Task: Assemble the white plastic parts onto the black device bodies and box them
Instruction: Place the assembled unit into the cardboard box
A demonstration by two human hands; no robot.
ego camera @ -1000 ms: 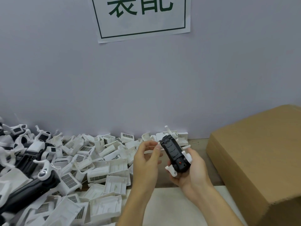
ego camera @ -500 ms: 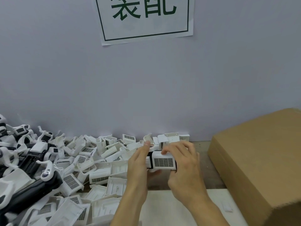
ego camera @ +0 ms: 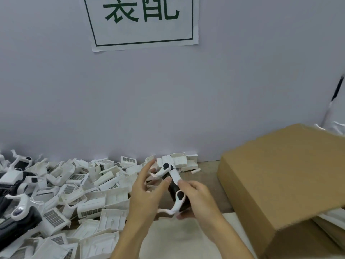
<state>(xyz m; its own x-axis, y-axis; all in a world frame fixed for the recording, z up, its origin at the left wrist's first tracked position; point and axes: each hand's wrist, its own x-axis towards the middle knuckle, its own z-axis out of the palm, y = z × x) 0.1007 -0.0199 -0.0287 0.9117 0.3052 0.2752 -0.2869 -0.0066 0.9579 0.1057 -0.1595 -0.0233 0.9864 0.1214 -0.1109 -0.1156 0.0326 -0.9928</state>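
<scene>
Right hand (ego camera: 199, 200) grips black device (ego camera: 174, 191); cardboard box (ego camera: 283, 184) alongside.

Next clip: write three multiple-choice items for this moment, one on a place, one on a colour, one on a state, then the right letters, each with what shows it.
1. Where is the cardboard box?
A. right of the hands
B. left of the hands
C. under the pile

2. What colour are the characters on the wall sign?
A. red
B. dark green
C. blue

3. Which hand holds the black device body?
A. left
B. neither
C. right

Answers:
1 A: the box fills the right side.
2 B: the sign's strokes and border are dark green.
3 C: the right hand grips it; the left hand is open beside it, fingers straight.
</scene>
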